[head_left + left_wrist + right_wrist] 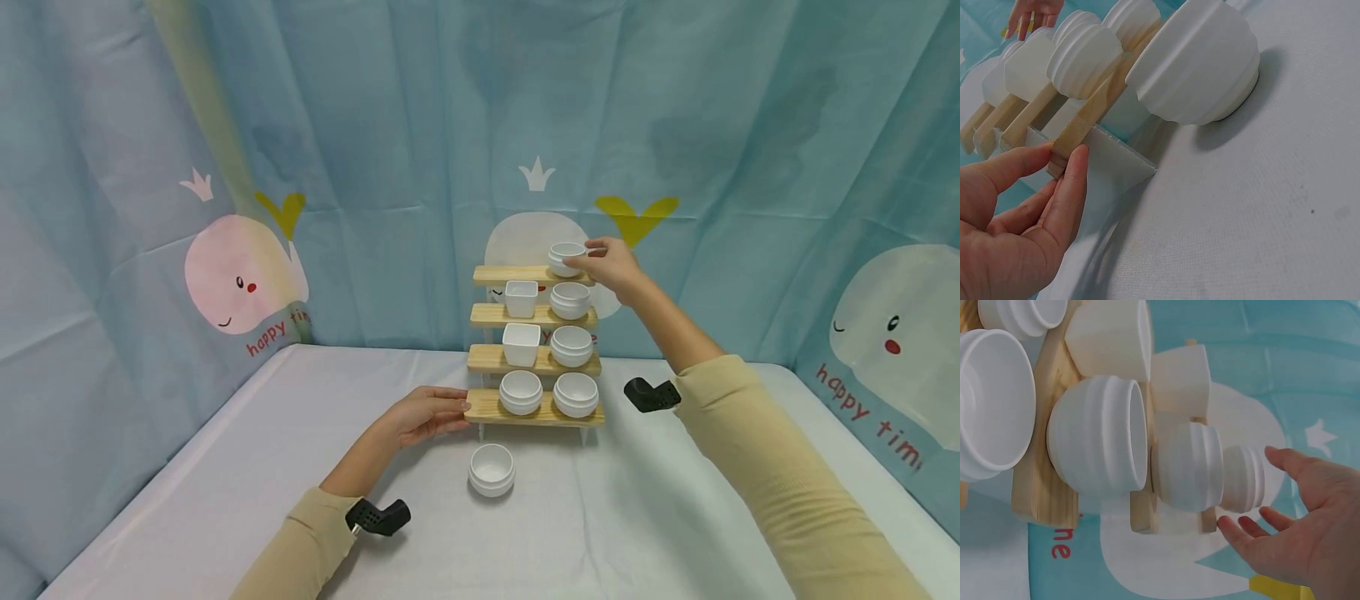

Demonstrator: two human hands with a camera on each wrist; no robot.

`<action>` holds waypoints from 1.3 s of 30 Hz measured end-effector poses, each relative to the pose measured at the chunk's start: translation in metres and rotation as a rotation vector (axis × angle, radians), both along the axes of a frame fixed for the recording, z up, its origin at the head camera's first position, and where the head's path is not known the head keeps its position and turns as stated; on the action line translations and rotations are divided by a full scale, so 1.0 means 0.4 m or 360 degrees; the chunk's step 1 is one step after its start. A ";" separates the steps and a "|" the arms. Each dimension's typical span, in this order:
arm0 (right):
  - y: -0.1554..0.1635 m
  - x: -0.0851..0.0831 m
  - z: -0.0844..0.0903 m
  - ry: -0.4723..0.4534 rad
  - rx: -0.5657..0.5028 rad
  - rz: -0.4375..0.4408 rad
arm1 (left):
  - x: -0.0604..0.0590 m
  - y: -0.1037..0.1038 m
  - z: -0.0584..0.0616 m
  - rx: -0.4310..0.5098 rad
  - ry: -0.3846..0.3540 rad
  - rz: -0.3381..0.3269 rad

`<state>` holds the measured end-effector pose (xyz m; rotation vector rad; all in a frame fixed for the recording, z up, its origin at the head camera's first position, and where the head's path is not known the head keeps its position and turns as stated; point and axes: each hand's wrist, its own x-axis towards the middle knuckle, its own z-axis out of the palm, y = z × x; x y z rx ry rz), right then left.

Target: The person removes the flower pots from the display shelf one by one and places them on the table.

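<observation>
A four-tier wooden rack (487, 408) stands on the white table, carrying several white round bowls and two square cups. My left hand (450, 407) holds the left end of the bottom shelf; in the left wrist view its thumb and forefinger (1072, 181) pinch the plank's end (1094, 106). My right hand (583, 254) reaches to the top shelf, fingers spread round a small ribbed bowl (566, 257). In the right wrist view a narrow gap shows between that hand (1247, 487) and the bowl (1238, 469). One more bowl (492, 468) sits on the table before the rack, and looms large (1200, 62) in the left wrist view.
A blue curtain with whale prints (240, 283) hangs close behind and beside the table. The white cloth (225, 467) spreads left and right of the rack. Black wrist cameras (651, 394) sit on both beige sleeves.
</observation>
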<state>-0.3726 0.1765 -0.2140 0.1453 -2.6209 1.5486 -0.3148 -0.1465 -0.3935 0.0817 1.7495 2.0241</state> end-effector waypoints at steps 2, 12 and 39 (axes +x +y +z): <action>-0.004 -0.006 0.000 -0.0012 0.0014 -0.0012 | 0.000 -0.001 0.000 0.0008 -0.0003 0.0005; -0.017 -0.023 0.001 -0.0030 0.0003 0.0008 | 0.000 0.000 0.002 -0.0002 -0.0022 0.0017; -0.020 -0.054 0.000 -0.0051 -0.0030 0.0041 | 0.006 0.005 0.007 -0.0004 -0.0026 0.0018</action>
